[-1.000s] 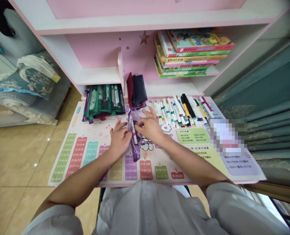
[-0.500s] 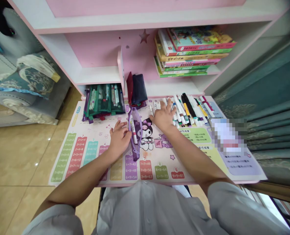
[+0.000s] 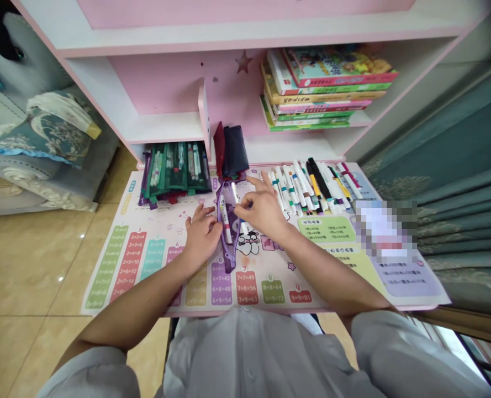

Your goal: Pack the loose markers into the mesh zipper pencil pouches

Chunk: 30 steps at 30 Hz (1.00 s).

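A purple mesh zip pouch [image 3: 230, 260] lies open on the desk mat, with a white marker [image 3: 225, 222] inside it. At its left edge is my left hand [image 3: 202, 235], thumb and index finger on the rim, the other fingers spread. My right hand [image 3: 264, 210] pinches another white marker [image 3: 235, 192] between thumb and index finger, over the pouch's right side; its other fingers stick out. Part of that marker is hidden behind the fingers. To the right of this hand lies a row of markers [image 3: 298, 185], mostly white, some black and yellow.
Green mesh pouches [image 3: 174, 168] filled with markers lie at back left. Dark blue and red pouches [image 3: 236, 150] lean behind the purple one. Books [image 3: 317, 99] are stacked on the right shelf. A blurred phone-like object [image 3: 384, 232] rests at the mat's right.
My right hand has moved left and nearer from the marker row, bringing a white marker to the purple pouch. My left hand stays at the pouch's edge.
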Motion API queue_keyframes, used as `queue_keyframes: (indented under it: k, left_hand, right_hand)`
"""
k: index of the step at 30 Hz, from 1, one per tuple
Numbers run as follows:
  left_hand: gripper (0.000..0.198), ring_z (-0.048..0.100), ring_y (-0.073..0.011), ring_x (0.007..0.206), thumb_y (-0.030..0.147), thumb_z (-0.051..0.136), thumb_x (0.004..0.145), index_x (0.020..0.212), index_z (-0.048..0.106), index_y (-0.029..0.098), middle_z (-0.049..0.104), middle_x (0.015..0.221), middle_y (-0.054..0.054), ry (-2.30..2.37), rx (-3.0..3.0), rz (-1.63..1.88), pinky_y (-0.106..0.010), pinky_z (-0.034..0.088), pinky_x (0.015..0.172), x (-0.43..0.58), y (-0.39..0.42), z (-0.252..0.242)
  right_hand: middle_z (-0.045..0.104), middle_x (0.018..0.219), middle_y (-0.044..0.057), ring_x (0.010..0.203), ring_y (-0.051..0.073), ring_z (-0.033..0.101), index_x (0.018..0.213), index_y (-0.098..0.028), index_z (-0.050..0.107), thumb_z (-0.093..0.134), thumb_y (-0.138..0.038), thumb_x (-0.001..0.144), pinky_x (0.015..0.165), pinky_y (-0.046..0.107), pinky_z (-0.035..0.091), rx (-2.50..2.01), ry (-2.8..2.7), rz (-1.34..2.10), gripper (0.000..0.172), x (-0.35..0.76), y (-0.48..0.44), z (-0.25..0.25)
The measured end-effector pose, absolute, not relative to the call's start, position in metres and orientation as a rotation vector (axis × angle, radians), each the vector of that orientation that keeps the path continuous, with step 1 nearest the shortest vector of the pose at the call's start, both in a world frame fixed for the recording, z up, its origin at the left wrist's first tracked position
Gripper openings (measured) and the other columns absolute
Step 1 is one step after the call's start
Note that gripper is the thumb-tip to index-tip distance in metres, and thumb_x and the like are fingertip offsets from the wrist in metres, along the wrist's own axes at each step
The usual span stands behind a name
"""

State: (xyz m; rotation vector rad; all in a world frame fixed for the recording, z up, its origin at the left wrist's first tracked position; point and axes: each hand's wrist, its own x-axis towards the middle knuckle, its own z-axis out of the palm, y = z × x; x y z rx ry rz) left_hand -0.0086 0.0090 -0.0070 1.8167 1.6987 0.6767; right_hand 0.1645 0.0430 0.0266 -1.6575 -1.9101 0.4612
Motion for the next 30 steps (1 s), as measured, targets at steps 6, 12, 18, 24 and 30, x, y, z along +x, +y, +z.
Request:
queue_keyframes:
  k: [6, 12, 18, 24, 30]
  left_hand:
    - [0.022, 0.033, -0.0313, 0.146, 0.024, 0.049, 0.083, 0.062, 0.055, 0.020, 0.062, 0.136, -0.006, 1.690, 1.832, 0.677, -0.061, 0.025, 0.117, -0.009, 0.009, -0.007]
    - [0.021, 0.034, -0.0308, 0.145, 0.025, 0.049, 0.083, 0.064, 0.057, 0.020, 0.062, 0.135, -0.007, 1.697, 1.851, 0.679, -0.061, 0.025, 0.117, -0.009, 0.010, -0.011]
    - [0.022, 0.036, -0.0302, 0.144, 0.027, 0.049, 0.083, 0.065, 0.059, 0.021, 0.063, 0.133, -0.007, 1.694, 1.864, 0.690, -0.060, 0.027, 0.117, -0.010, 0.011, -0.013]
    - [0.023, 0.040, -0.0293, 0.141, 0.028, 0.049, 0.082, 0.062, 0.059, 0.022, 0.064, 0.131, -0.004, 1.681, 1.852, 0.709, -0.060, 0.026, 0.118, -0.010, 0.012, -0.013]
    - [0.025, 0.041, -0.0301, 0.139, 0.029, 0.049, 0.082, 0.062, 0.062, 0.023, 0.065, 0.129, -0.003, 1.665, 1.839, 0.713, -0.061, 0.025, 0.119, -0.011, 0.011, -0.012]
  right_hand:
    - [0.049, 0.150, 0.011, 0.149, 0.039, 0.021, 0.058, -0.019, 0.067, 0.065, -0.026, 0.074, 0.111, 0.070, 0.023, -1.681, -2.011, 0.544, 0.017, 0.147, 0.036, 0.014]
    - [0.046, 0.151, 0.015, 0.149, 0.040, 0.019, 0.068, -0.016, 0.073, 0.061, -0.027, 0.079, 0.111, 0.069, 0.021, -1.731, -2.104, 0.536, 0.020, 0.142, 0.038, 0.005]
    - [0.044, 0.152, 0.016, 0.149, 0.040, 0.019, 0.073, -0.016, 0.075, 0.063, -0.032, 0.080, 0.111, 0.069, 0.019, -1.729, -2.167, 0.517, 0.021, 0.140, 0.038, -0.004]
    - [0.047, 0.150, 0.013, 0.150, 0.040, 0.018, 0.075, -0.019, 0.073, 0.059, -0.036, 0.085, 0.109, 0.071, 0.024, -1.722, -2.061, 0.493, 0.025, 0.151, 0.044, 0.002]
    - [0.043, 0.151, 0.018, 0.149, 0.045, 0.014, 0.087, -0.015, 0.073, 0.059, -0.032, 0.085, 0.108, 0.076, 0.019, -2.004, -1.799, 0.069, 0.022, 0.191, 0.074, 0.002]
